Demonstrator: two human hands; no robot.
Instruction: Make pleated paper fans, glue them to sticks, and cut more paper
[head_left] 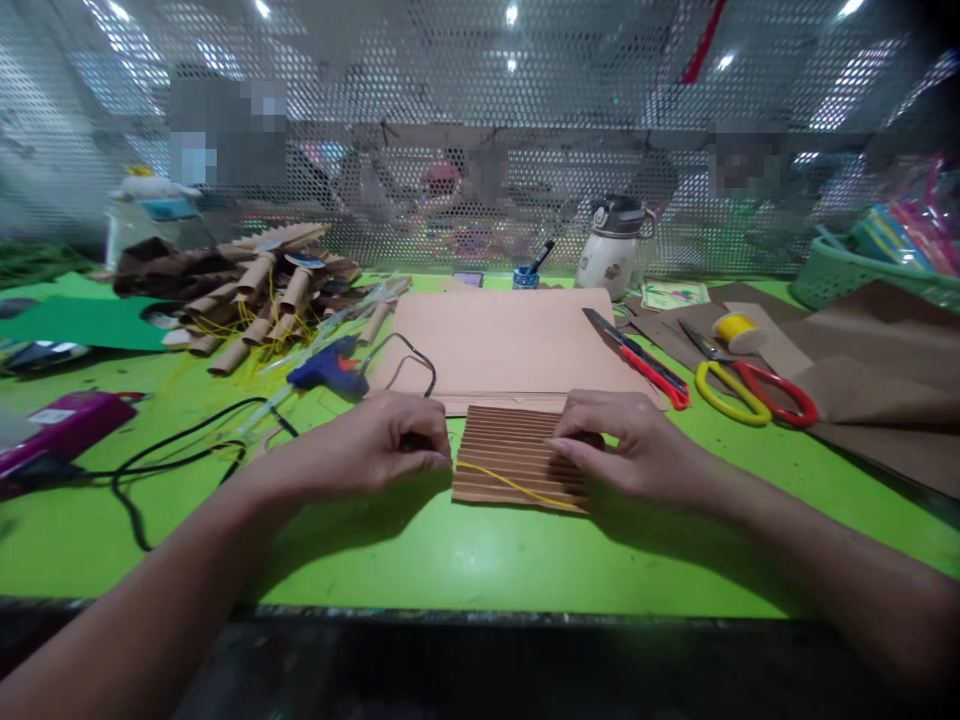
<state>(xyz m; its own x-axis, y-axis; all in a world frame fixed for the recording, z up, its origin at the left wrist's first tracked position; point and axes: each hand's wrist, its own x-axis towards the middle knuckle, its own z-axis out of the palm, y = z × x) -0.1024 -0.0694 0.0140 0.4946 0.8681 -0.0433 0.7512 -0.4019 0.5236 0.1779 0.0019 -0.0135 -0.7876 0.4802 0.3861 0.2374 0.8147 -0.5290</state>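
The green bench (420,570) carries big brown paper sheets (495,345). In front, a ridged card (499,435) lies longest side to side. The left hand (409,440) curls beside its left edge; the right hand (619,445) bends over its right side, so it is nearer. I cannot tell if either pinches anything. A yellow string (517,485) slants across the card, its left end by the left hand.

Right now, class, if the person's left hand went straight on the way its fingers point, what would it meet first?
Probably the left edge of the corrugated cardboard, close beside the left hand; height is unclear, so it might pass just above.
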